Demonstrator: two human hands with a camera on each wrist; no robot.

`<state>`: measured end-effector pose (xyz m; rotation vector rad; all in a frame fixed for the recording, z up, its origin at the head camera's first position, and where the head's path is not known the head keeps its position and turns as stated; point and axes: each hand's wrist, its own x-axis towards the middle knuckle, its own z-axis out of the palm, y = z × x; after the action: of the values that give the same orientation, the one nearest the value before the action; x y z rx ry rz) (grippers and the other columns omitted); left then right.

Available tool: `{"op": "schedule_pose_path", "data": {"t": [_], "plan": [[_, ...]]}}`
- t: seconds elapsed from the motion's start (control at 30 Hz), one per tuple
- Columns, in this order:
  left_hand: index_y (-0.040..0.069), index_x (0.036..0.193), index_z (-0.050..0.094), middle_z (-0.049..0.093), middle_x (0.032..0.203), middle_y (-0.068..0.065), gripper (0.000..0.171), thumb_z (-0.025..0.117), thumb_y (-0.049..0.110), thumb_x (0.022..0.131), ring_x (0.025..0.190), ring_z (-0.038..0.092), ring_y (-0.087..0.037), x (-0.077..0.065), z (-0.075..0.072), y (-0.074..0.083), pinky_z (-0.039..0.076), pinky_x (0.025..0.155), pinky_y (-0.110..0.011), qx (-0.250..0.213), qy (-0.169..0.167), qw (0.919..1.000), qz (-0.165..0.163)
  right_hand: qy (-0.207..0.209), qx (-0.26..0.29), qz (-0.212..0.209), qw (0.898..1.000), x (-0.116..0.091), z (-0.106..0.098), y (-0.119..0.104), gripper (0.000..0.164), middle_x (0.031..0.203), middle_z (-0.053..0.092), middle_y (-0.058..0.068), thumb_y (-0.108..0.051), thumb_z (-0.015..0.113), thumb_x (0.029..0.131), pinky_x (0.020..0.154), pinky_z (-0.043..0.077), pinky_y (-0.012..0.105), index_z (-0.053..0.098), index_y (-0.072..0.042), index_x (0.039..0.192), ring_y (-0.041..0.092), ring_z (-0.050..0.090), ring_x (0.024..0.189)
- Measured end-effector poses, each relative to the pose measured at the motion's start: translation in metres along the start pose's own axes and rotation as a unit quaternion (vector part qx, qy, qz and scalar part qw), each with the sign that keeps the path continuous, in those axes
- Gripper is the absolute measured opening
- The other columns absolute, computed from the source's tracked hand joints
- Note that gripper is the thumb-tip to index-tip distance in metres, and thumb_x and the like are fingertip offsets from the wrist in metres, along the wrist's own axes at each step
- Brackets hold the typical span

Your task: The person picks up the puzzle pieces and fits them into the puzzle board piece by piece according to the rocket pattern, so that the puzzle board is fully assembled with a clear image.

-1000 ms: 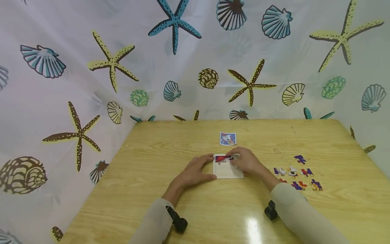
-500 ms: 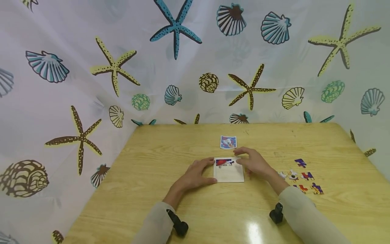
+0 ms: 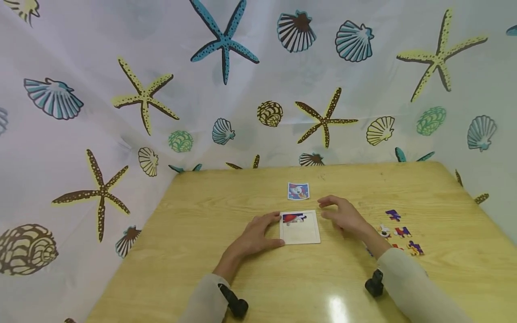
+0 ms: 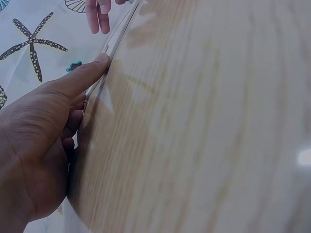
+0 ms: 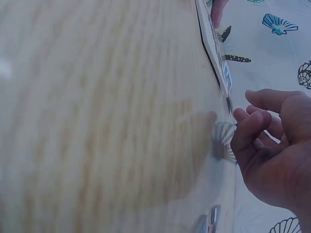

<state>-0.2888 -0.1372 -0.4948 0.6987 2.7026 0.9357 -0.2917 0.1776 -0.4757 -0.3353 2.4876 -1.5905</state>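
Note:
A square white jigsaw puzzle tray (image 3: 300, 235) lies on the table, with joined red, white and purple pieces (image 3: 293, 218) along its upper left. My left hand (image 3: 258, 233) holds the tray at its left side, index finger at the far corner and thumb at the near one. In the left wrist view the thumb (image 4: 82, 77) lies along the tray's edge. Just off the right side hovers my right hand (image 3: 343, 216), fingers loosely bent and nothing between them. The right wrist view shows the same hand (image 5: 272, 145) with thumb and fingertips apart.
Several loose jigsaw pieces (image 3: 402, 232) lie right of the tray, some partly hidden by the right forearm. Behind the tray sits a small picture card (image 3: 298, 191) of a white cartoon animal. A shell-patterned sheet (image 3: 242, 98) hangs around the table (image 3: 226, 197).
My right hand has come away from the pieces in the tray and moved right, fingers parted. The left hand stays at the tray's left side. The head view has shifted slightly.

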Motion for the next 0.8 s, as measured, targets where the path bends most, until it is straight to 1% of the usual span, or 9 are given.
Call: {"op": "schedule_pose_path", "data": {"t": [0.17,0.3,0.4,0.53,0.67,0.8], "plan": [[0.016,0.157,0.048,0.035,0.168,0.005,0.08,0.079,0.046,0.09,0.155,0.026,-0.029,-0.002,0.0,-0.001,0.019,0.124,-0.054,0.001,-0.004,1.0,0.005,0.01,-0.01,0.004,1.0,-0.002,-0.006,0.003,0.044,0.144,0.055,0.024,-0.007,0.059,0.104,0.039,0.042,0.031,0.052,0.0,0.147,0.012,0.038,0.039],[0.015,0.157,0.048,0.035,0.168,0.005,0.08,0.079,0.047,0.09,0.153,0.027,-0.028,0.0,0.001,-0.002,0.022,0.123,-0.054,-0.001,-0.005,1.0,0.007,0.022,-0.025,0.007,0.999,-0.006,-0.014,0.006,0.045,0.144,0.056,0.024,-0.008,0.06,0.104,0.04,0.042,0.032,0.053,-0.001,0.147,0.012,0.037,0.04],[0.014,0.156,0.048,0.036,0.167,0.004,0.079,0.079,0.046,0.09,0.151,0.03,-0.029,0.001,0.001,-0.001,0.024,0.122,-0.054,0.002,0.001,1.0,0.009,0.028,-0.028,0.007,0.999,-0.009,-0.02,0.006,0.046,0.145,0.055,0.025,-0.009,0.061,0.104,0.041,0.041,0.031,0.052,-0.001,0.148,0.012,0.037,0.041],[0.014,0.156,0.049,0.036,0.167,0.003,0.079,0.079,0.046,0.091,0.152,0.029,-0.029,0.002,0.0,-0.001,0.023,0.123,-0.054,0.005,0.003,1.0,0.007,0.038,-0.037,0.007,0.999,-0.012,-0.029,0.006,0.048,0.144,0.055,0.026,-0.01,0.063,0.103,0.041,0.039,0.029,0.052,-0.001,0.149,0.011,0.034,0.043],[0.013,0.156,0.048,0.036,0.167,0.003,0.079,0.079,0.046,0.091,0.152,0.029,-0.029,0.001,0.0,-0.002,0.021,0.123,-0.054,0.003,0.003,1.0,0.009,0.04,-0.051,0.007,0.998,-0.018,-0.038,0.006,0.049,0.145,0.054,0.027,-0.009,0.063,0.102,0.041,0.038,0.027,0.051,0.0,0.149,0.009,0.032,0.043],[0.014,0.156,0.048,0.036,0.167,0.003,0.079,0.079,0.045,0.091,0.152,0.029,-0.029,0.0,0.0,-0.002,0.02,0.123,-0.054,0.0,0.004,0.9999,0.012,0.028,-0.046,0.006,0.999,-0.026,-0.05,0.007,0.05,0.148,0.05,0.028,-0.009,0.061,0.104,0.039,0.037,0.029,0.048,0.0,0.151,0.01,0.03,0.04]]}}
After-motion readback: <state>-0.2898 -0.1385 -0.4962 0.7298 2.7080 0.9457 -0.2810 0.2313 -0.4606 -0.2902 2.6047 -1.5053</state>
